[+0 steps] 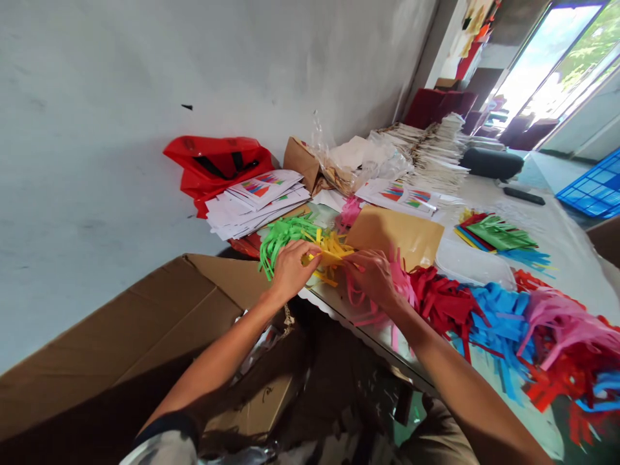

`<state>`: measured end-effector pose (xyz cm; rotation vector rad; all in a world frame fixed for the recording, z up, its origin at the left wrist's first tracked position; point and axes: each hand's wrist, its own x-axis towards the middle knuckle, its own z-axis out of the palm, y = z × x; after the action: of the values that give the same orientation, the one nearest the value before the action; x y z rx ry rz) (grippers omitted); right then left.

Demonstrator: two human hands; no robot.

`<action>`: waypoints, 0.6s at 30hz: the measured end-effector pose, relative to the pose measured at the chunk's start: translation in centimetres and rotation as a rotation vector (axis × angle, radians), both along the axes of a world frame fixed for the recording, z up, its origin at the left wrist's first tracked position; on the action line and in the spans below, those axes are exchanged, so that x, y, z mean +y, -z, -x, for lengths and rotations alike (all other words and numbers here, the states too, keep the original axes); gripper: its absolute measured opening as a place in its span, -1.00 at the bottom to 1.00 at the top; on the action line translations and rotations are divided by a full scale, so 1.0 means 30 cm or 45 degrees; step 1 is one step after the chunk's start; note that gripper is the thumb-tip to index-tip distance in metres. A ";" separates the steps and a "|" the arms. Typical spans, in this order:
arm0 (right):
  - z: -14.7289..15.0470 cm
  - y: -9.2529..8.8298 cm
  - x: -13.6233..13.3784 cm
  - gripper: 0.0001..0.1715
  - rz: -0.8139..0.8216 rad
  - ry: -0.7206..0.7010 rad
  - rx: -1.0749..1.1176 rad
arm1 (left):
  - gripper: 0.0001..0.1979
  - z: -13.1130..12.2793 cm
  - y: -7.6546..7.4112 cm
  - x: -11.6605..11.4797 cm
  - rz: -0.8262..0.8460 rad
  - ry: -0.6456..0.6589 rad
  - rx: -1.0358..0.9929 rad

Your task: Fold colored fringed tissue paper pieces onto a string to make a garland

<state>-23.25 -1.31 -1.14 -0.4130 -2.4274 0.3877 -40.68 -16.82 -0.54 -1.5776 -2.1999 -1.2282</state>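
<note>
Brown cardboard box (145, 329) gapes open below our left hand (290, 271), which curls closed around green paper fringe (283, 239) and yellow paper fringe (332, 255) above the table edge (339, 315). Our half-closed right hand (372, 278) pinches the yellow strips, with pink paper fringe (400, 284) just beside it. Far right, blue plastic crate (593, 187) shows no contents we can make out.

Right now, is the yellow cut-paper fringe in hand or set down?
In hand: the fingers of the left hand grip the yellow cut-paper fringe.
</note>
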 end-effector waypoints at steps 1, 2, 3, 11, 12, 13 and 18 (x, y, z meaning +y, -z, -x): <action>-0.002 0.003 -0.001 -0.80 -0.005 -0.008 -0.003 | -0.95 0.003 0.004 0.003 0.002 0.017 0.005; -0.003 0.006 -0.002 -0.81 -0.011 -0.014 -0.006 | -0.95 0.004 0.008 0.005 0.001 0.033 0.019; -0.004 0.008 -0.004 -0.82 -0.016 -0.018 -0.008 | -0.95 0.004 0.011 0.005 -0.004 0.041 0.037; -0.023 0.014 0.015 -0.83 0.015 0.085 0.057 | -0.81 -0.001 0.039 -0.006 0.011 0.066 0.135; -0.030 0.015 0.026 -0.83 0.032 0.119 0.078 | -0.79 0.002 0.044 -0.008 0.017 0.071 0.155; -0.039 0.017 0.039 -0.82 0.053 0.155 0.102 | -0.77 0.005 0.049 -0.011 0.021 0.074 0.177; -0.091 0.016 0.098 -0.73 0.180 0.303 0.193 | -0.79 0.014 0.062 -0.021 0.006 0.031 0.242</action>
<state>-20.50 1.65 -1.61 -0.7006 -2.1806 0.4687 -41.09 -17.46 -2.41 -1.6527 -2.0725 -1.0325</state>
